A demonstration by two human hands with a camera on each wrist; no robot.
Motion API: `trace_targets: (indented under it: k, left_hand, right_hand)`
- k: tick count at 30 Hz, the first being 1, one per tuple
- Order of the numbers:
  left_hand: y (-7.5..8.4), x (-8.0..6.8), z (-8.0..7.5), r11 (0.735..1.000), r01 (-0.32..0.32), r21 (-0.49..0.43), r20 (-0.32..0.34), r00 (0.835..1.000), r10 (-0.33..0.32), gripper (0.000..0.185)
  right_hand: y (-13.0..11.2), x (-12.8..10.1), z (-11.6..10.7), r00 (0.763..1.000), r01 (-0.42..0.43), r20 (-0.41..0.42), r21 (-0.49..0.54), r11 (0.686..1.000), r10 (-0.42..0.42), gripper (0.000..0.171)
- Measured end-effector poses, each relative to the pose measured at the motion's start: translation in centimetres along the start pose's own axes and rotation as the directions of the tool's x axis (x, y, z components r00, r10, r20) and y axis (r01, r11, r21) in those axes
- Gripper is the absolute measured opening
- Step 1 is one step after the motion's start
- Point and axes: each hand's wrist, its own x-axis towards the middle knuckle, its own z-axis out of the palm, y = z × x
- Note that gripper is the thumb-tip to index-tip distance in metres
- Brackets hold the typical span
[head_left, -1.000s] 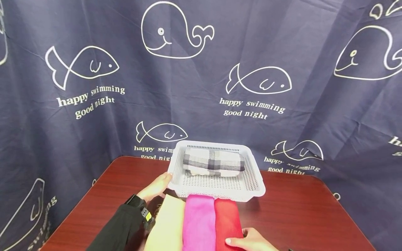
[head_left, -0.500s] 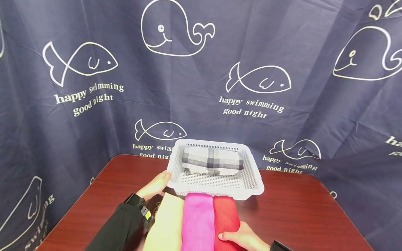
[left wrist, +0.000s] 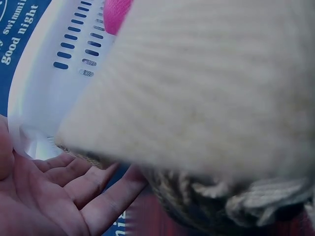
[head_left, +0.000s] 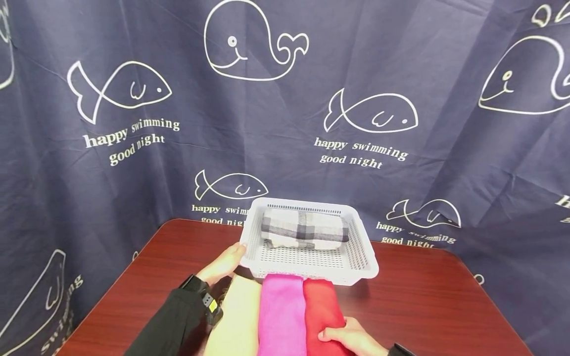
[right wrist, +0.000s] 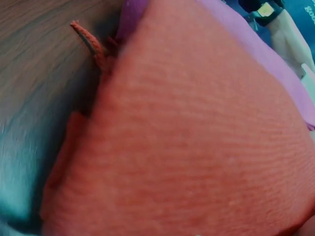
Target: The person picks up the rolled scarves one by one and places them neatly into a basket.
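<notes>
Head view | right hand point(head_left: 352, 337) grip curled on red cloth point(head_left: 321, 311) edge | left hand point(head_left: 221, 264) flat against basket point(head_left: 362, 257) | cloth looked soft, light, floppy; best pinched at folded edge

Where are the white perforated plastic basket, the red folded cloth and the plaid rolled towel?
white perforated plastic basket point(head_left: 311, 273), head view, near front wall
red folded cloth point(head_left: 321, 307), head view, middle of its top face
plaid rolled towel point(head_left: 305, 230), head view, dark centre stripe

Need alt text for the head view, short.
A person's left hand rests against the left rim of a white perforated basket holding a rolled plaid cloth, while the right hand grips a folded red cloth. Pink and cream cloths lie beside it on a dark wooden table.
</notes>
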Motion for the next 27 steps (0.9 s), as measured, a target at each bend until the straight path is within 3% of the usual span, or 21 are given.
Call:
trace_targets:
  k: [6, 10, 16, 23, 27]
  left_hand:
    - [0.1, -0.1, 0.0, 1.000, 0.018, -0.002, 0.008, 1.000, -0.018, 0.044]
    - [0.0, 0.1, -0.2, 1.000, 0.019, -0.003, 0.018, 1.000, -0.018, 0.044]
    - [0.0, 0.1, -0.1, 1.000, 0.019, 0.006, 0.005, 1.000, -0.019, 0.045]
    - [0.2, 0.1, 0.0, 1.000, 0.020, 0.010, -0.001, 1.000, -0.020, 0.046]
    - [0.1, 0.1, 0.0, 1.000, 0.017, 0.010, -0.002, 1.000, -0.017, 0.046]
  right_hand:
    - [0.1, -0.2, -2.1, 0.994, 0.014, 0.109, 0.001, 1.000, -0.014, 0.030]
    - [-0.2, -0.4, -3.5, 0.975, 0.034, 0.220, 0.039, 0.999, -0.042, 0.030]
    - [-0.8, -1.1, -5.5, 0.959, 0.051, 0.279, 0.027, 0.998, -0.056, 0.036]
    - [-2.7, -2.0, -7.5, 0.912, 0.033, 0.402, 0.118, 0.992, -0.078, 0.045]
    - [-4.5, -2.0, -8.0, 0.897, 0.064, 0.429, 0.110, 0.992, -0.106, 0.047]
